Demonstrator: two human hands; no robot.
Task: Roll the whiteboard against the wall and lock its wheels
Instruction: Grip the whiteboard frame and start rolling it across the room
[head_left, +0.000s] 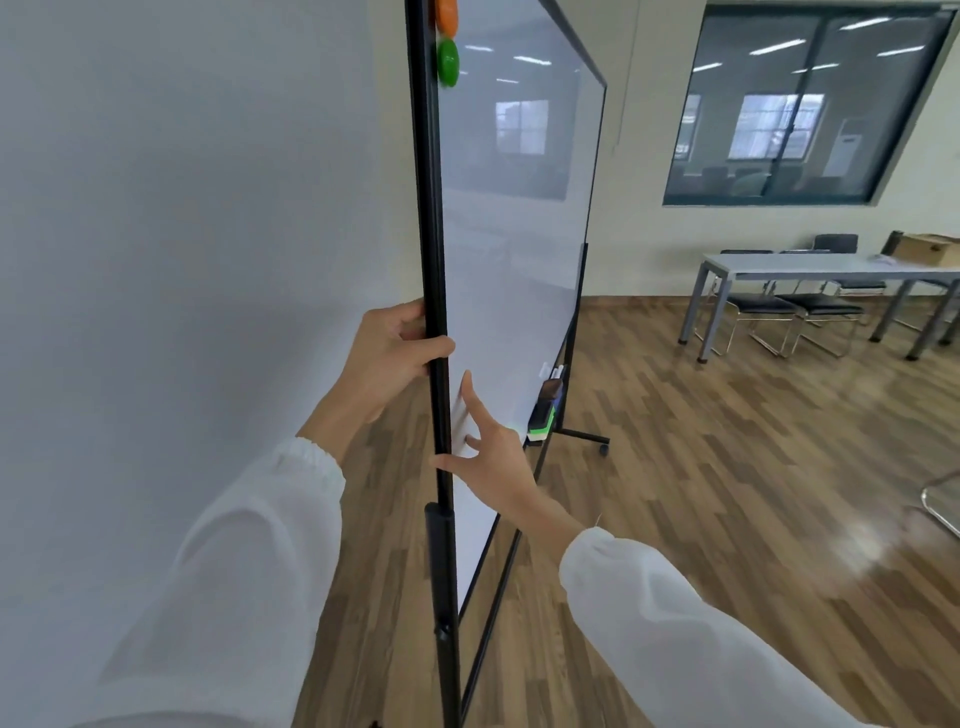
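whiteboard (509, 260) edge-on, close to the wall (182, 208) with a gap between them; left hand (387, 358) on whiteboard's near frame edge, fingers curled round it; right hand (493, 457) lower on its face, fingers straight and spread, touching the surface; far wheel (603, 449) on the floor, can't tell whether it's locked

A grey table (810, 264) with black chairs (774, 304) beneath bears a cardboard box (927, 249) near a window (800, 104).
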